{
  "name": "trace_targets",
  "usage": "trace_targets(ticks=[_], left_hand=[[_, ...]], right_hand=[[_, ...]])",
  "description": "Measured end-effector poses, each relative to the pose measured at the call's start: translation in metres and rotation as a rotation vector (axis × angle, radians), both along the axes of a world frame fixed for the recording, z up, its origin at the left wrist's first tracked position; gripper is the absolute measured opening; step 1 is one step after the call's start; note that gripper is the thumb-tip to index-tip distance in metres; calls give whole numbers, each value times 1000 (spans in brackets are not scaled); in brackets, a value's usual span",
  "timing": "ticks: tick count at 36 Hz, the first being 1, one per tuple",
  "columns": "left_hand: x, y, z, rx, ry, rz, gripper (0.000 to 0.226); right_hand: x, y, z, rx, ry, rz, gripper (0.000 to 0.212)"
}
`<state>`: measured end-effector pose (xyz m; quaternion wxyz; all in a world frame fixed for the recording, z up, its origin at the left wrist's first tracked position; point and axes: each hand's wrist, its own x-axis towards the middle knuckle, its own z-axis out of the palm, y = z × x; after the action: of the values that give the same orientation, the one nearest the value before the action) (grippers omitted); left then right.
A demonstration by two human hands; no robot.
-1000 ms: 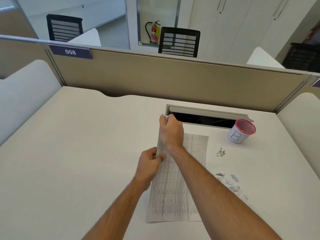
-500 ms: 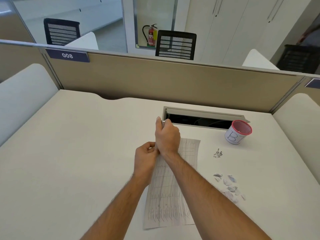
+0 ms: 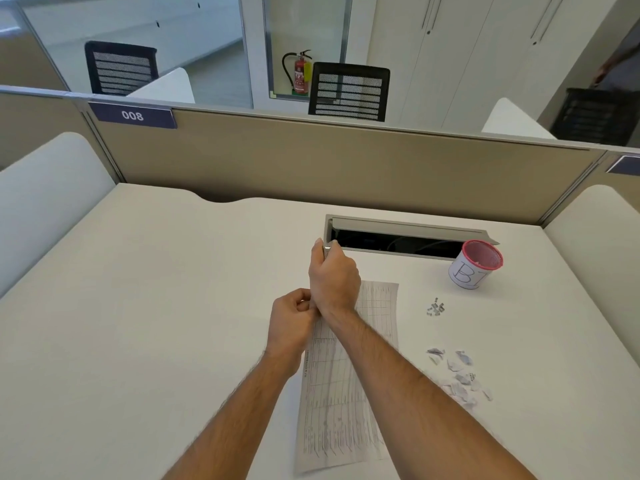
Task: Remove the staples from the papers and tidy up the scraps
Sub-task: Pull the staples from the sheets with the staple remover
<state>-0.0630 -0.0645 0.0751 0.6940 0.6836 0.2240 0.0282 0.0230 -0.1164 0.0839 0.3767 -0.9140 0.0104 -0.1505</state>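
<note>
A printed sheet of papers [image 3: 341, 407] lies lengthwise on the white desk in front of me. My left hand [image 3: 290, 327] pinches its upper left edge with curled fingers. My right hand [image 3: 333, 277] is fisted over the top left corner, gripping a small metal tool [image 3: 326, 249] whose tip shows above the thumb; the staple itself is hidden. A little heap of pulled staples [image 3: 435, 308] sits right of the sheet. Torn paper scraps [image 3: 459, 375] lie scattered nearer me on the right.
A white cup with a red rim [image 3: 475, 268], marked with a letter B, stands at the back right. Behind the sheet an open cable slot [image 3: 405, 239] cuts the desk. A beige partition [image 3: 311, 168] closes the far edge.
My left hand has slid up the sheet's left edge to meet my right wrist. The top of the sheet has lifted and curled slightly. My right hand stays at the corner.
</note>
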Motion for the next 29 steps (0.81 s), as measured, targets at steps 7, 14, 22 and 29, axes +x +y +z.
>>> trace_targets(ticks=[7,14,22,29], left_hand=[[1,-3,-5,39,7,-23,20],[1,-6,-10,90,5,17,19],[6,2,-11,9,13,15,13],[15,10,-21,3,41,32,9]], right_hand=[[1,-2,-3,-20,10,-15,46],[-1,-1,-8,-20,4,-17,47],[9,-10,-2,202,54,-70,48],[37,-30,1,416,133,-159,52]])
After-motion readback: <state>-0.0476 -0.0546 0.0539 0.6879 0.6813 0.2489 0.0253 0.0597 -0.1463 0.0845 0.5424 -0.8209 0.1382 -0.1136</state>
